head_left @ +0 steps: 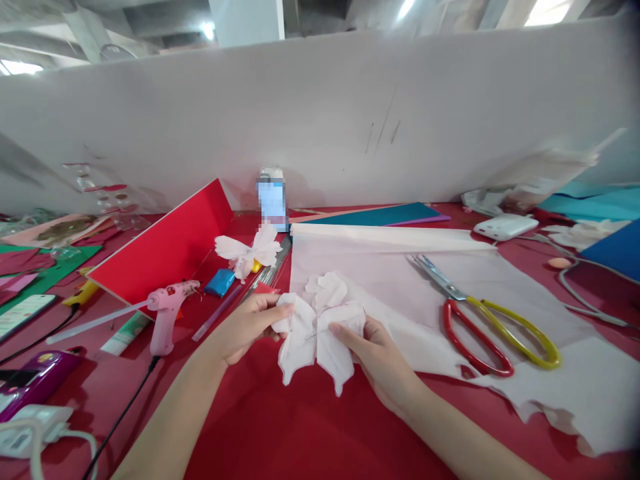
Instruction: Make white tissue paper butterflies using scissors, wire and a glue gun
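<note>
Here, both hands (245,327) (383,363) grip a pale pink paper flower (317,333) at opposite sides.

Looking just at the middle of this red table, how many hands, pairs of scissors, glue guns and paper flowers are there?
Hands: 2 (left hand, right hand)
Scissors: 1 (scissors)
Glue guns: 1 (pink glue gun)
Paper flowers: 2 (held paper flower, loose paper flower)
Total: 6
</note>
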A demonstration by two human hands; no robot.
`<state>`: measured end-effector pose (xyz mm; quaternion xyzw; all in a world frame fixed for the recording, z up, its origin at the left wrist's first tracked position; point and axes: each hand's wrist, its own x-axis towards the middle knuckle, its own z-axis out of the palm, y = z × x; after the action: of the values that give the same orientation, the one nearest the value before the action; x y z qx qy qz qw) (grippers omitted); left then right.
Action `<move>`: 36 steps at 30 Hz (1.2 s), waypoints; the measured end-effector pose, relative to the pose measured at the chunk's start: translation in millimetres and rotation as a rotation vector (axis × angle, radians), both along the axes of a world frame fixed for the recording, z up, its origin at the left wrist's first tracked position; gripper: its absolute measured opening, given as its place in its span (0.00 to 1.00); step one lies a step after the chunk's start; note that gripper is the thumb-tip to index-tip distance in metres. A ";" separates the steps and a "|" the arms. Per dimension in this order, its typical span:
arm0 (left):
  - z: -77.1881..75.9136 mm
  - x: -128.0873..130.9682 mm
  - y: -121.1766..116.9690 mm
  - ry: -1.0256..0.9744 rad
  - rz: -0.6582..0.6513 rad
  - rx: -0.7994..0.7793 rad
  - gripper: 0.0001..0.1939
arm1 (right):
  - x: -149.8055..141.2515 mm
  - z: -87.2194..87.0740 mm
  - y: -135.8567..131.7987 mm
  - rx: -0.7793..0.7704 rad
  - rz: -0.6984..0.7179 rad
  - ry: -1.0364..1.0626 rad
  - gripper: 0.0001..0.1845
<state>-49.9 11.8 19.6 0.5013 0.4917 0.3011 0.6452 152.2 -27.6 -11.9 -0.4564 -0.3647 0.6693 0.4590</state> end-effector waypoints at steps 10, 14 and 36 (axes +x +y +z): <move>1.4 -0.1 0.2 0.015 0.011 -0.020 0.13 | 0.9 -1.3 -0.4 0.006 0.037 -0.017 0.20; 6.1 -3.7 -1.4 0.053 -0.008 -0.013 0.14 | 0.3 -3.7 -0.5 0.035 0.067 -0.056 0.19; 1.7 -47.5 -6.2 0.672 -0.188 -0.020 0.11 | -5.7 0.2 -23.7 1.034 0.444 -1.215 0.06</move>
<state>-97.5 5.6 21.3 0.6091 0.6314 0.0537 0.4770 146.5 -51.3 -11.8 -0.3870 -0.8928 0.1289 0.1910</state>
